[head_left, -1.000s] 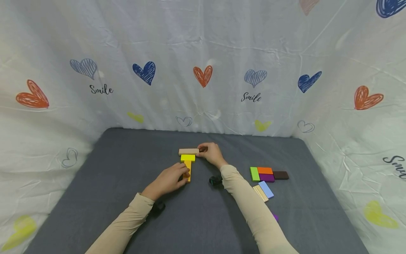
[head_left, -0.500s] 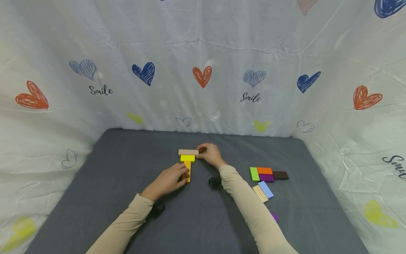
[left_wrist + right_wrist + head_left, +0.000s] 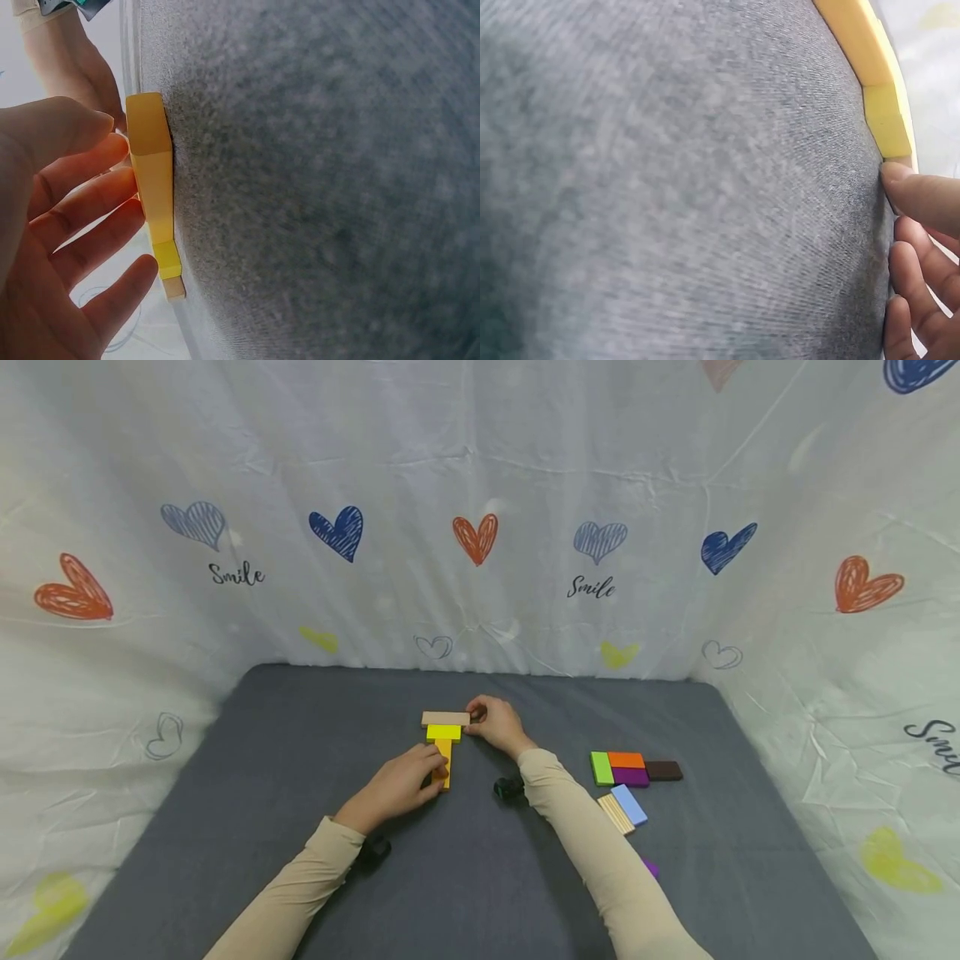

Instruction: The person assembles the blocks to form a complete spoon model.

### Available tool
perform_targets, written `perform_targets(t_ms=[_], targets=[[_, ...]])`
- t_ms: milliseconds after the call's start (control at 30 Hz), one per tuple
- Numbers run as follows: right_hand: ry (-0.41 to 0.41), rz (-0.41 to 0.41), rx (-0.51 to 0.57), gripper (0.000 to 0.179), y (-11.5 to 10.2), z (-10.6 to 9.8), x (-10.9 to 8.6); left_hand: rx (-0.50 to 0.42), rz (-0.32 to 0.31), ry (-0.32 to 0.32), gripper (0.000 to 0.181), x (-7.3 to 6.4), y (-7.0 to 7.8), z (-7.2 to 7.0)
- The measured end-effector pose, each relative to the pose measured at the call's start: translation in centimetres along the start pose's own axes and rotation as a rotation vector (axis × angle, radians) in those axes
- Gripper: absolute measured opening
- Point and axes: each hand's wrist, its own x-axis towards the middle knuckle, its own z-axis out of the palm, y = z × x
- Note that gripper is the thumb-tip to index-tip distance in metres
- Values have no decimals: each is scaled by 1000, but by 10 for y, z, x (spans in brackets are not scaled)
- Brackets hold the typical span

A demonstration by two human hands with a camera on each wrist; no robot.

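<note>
A pale wooden block (image 3: 445,719), a short yellow block (image 3: 444,733) and a long orange-yellow block (image 3: 443,748) lie end to side in the middle of the grey table, forming a T-like shape. The fingertips of my left hand (image 3: 393,785) rest along the top of the long orange-yellow block (image 3: 152,184), fingers loosely extended in the left wrist view. My right hand (image 3: 497,727) pinches the right end of the pale block between thumb and forefinger. From the right wrist, the thumb (image 3: 919,196) is at that end, close to the yellow block (image 3: 889,120).
Right of the arms lie a green block (image 3: 602,768), an orange one (image 3: 626,760), a purple one (image 3: 630,777) and a dark brown one (image 3: 664,771). Nearer are a blue block (image 3: 628,805) and a striped piece (image 3: 616,815). My right sleeve partly covers another purple piece (image 3: 651,867).
</note>
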Motion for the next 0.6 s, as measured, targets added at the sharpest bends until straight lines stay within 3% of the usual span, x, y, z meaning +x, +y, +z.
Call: perform_targets(t_ms=[333, 600], targets=[[-58, -43, 59, 40, 0, -11, -9, 8, -2, 5, 14, 1, 0, -1], [-89, -65, 46, 44, 4, -28, -40, 1, -4, -3, 13, 0, -1, 1]])
